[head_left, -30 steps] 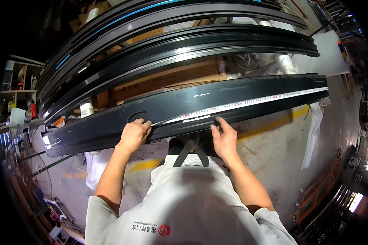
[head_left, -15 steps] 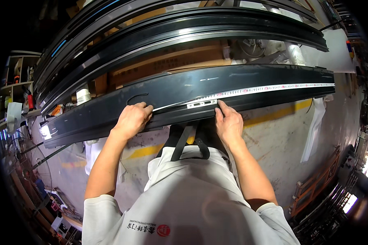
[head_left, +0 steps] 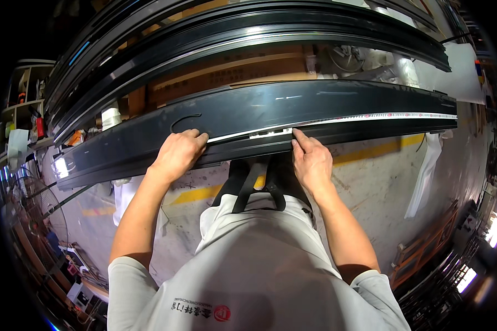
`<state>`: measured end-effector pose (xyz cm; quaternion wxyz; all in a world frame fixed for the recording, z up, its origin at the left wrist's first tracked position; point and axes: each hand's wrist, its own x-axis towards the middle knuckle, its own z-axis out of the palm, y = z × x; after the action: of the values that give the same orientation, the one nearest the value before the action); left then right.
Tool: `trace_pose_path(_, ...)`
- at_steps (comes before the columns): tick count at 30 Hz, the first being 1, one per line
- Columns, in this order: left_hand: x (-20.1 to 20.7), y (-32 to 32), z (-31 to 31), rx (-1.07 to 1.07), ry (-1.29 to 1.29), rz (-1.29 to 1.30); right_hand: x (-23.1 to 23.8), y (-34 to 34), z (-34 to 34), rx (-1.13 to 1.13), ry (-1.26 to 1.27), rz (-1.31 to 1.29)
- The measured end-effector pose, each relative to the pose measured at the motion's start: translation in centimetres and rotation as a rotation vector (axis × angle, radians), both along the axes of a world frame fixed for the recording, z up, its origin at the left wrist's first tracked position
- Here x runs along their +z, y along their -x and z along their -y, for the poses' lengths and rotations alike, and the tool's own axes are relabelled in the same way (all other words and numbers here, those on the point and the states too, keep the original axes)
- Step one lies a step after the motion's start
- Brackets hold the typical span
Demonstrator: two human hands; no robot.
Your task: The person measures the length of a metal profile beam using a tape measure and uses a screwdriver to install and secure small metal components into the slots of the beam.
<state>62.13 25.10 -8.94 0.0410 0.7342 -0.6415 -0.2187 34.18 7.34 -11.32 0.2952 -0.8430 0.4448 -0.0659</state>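
Crosswise, left-to-right: long dark panel (head_left: 292, 107) under hands (head_left: 246, 157).

Both my bare forearms reach forward from the lower edge, elbows spread, wrists straight. My left hand (head_left: 178, 153) lies knuckles up, fingers curled under, thumb tucked beside them. My right hand (head_left: 312, 161) lies flatter, index finger stretched ahead, the others bent alongside it, palm down.

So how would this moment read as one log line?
left hand: pressing tape end on panel | right hand: fingertip pinning tape | tape: runs right along panel
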Motion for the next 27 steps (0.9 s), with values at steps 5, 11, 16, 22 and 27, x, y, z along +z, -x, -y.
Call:
trace_pose_path(5, -0.2, -0.16, -0.01, -0.013, 0.012, -0.006, -0.12, 0.12, 0.09, 0.012, -0.002, -0.002)
trace_pose_path(11, -0.23, -0.11, 0.1, -0.014, 0.004, 0.004, 0.11, 0.04, 0.18, 0.016, -0.014, -0.019)
trace_pose_path(16, 0.06, -0.16, 0.22, -0.018, -0.02, 0.007, 0.19, -0.07, 0.25, -0.018, -0.071, -0.002)
trace_pose_path(22, 0.05, -0.26, 0.31, -0.036, -0.021, -0.002, -0.11, 0.16, 0.33, -0.06, -0.108, 0.075)
trace_pose_path(27, -0.44, -0.48, -0.12, -0.043, 0.033, -0.039, -0.09, 0.14, 0.4, -0.068, -0.119, 0.084)
